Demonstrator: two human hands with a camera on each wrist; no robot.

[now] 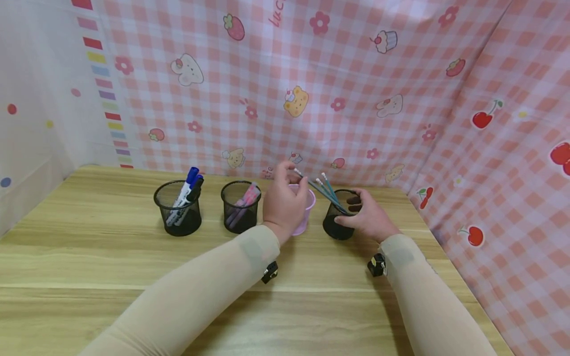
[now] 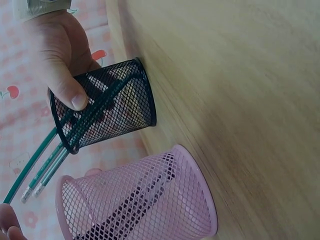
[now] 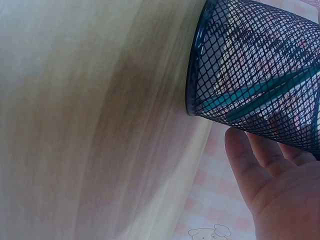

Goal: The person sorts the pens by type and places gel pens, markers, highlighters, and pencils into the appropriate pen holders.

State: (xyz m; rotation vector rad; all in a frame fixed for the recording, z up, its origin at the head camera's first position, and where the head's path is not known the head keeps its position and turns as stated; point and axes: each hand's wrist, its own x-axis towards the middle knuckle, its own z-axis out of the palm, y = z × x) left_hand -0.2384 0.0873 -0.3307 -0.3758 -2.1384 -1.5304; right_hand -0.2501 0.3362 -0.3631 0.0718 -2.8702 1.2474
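My left hand (image 1: 285, 205) reaches over the pink mesh cup (image 1: 307, 217) and pinches the upper end of a green pencil (image 2: 29, 165), which leans out of a black mesh cup (image 1: 335, 228). Two more green pencils (image 2: 46, 172) with white eraser ends stand in that cup. Around the black cup's side my right hand (image 1: 369, 217) holds it, thumb in front and fingers behind. Upright on the table, the cup shows the pencils' lower parts through its mesh (image 3: 270, 90). Dark slim pens (image 2: 135, 200) show through the pink cup's mesh.
To the left stand a black mesh cup (image 1: 240, 225) with pink-patterned pens and another black mesh cup (image 1: 182, 227) with blue and black markers (image 1: 189, 185). All sit on a wooden table (image 1: 311, 306). A pink checked cloth (image 1: 267, 74) hangs behind and at right.
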